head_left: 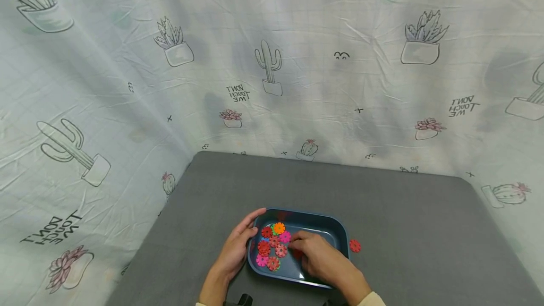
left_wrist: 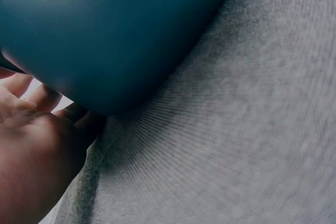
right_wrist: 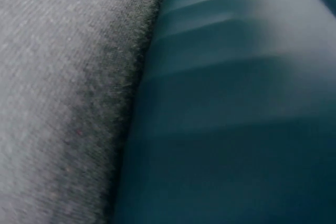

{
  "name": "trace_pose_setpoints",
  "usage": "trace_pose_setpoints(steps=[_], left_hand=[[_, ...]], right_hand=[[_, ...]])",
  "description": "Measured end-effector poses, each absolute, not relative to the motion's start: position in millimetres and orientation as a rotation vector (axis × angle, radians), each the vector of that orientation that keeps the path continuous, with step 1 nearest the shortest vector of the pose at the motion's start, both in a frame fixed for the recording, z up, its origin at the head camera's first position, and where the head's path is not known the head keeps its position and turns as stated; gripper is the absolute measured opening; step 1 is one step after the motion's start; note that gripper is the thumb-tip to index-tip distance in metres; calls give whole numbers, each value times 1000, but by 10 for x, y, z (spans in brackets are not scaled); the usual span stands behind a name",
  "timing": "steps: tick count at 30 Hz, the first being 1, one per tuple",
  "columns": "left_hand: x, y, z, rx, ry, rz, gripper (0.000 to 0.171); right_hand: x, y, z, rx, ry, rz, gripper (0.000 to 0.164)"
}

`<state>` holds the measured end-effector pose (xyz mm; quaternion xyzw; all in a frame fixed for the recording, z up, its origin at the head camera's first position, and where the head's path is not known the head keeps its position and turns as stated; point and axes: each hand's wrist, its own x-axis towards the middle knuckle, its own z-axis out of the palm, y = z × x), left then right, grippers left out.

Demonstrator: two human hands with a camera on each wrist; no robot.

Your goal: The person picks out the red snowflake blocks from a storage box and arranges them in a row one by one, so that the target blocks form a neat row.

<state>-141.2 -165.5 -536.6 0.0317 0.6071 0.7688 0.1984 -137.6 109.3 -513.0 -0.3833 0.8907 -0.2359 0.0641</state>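
Observation:
A dark blue rectangular tray (head_left: 316, 223) lies on the grey table. Several flower-shaped plastic discs with notched rims, red, pink and orange among them, are heaped in its left half; one is an orange disc (head_left: 279, 228). My left hand (head_left: 231, 251) grips the tray's left end, thumb at the rim, and in the left wrist view its fingers (left_wrist: 44, 98) reach round the outer wall. Inside the tray, my right hand (head_left: 318, 255) points bent fingers down beside the heap. Something red (head_left: 298, 253) shows under them; I cannot tell whether they pinch it.
A single red disc (head_left: 355, 245) lies on the table just outside the tray's right end. Grey cloth covers the table (head_left: 408, 221). White fabric printed with cacti (head_left: 297, 60) hangs behind and on both sides. Two dark objects, one a black knob (head_left: 245, 300), show at the near edge.

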Motion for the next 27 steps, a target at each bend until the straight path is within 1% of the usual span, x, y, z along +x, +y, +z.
trace_pose_setpoints(steps=[4, 12, 16, 22, 27], left_hand=[[-1409, -1652, -5364, 89, 1697, 2151, 55], [-1407, -1635, -5364, 91, 1711, 2145, 55], [-1406, -1634, -5367, 86, 1721, 2140, 56], [-1406, -1641, -5373, 81, 1734, 2135, 56], [-1406, -1637, -5375, 75, 1743, 2135, 56]], right_hand=[[-1394, 1103, -5134, -1111, 2696, -774, 40], [-1396, 1126, -5099, -963, 2600, -1007, 30], [-1377, 1147, -5057, -864, 2546, -1141, 28], [-1320, 1226, -4974, -723, 2314, -1425, 34], [-1272, 1314, -4903, -688, 2268, -1500, 36]])
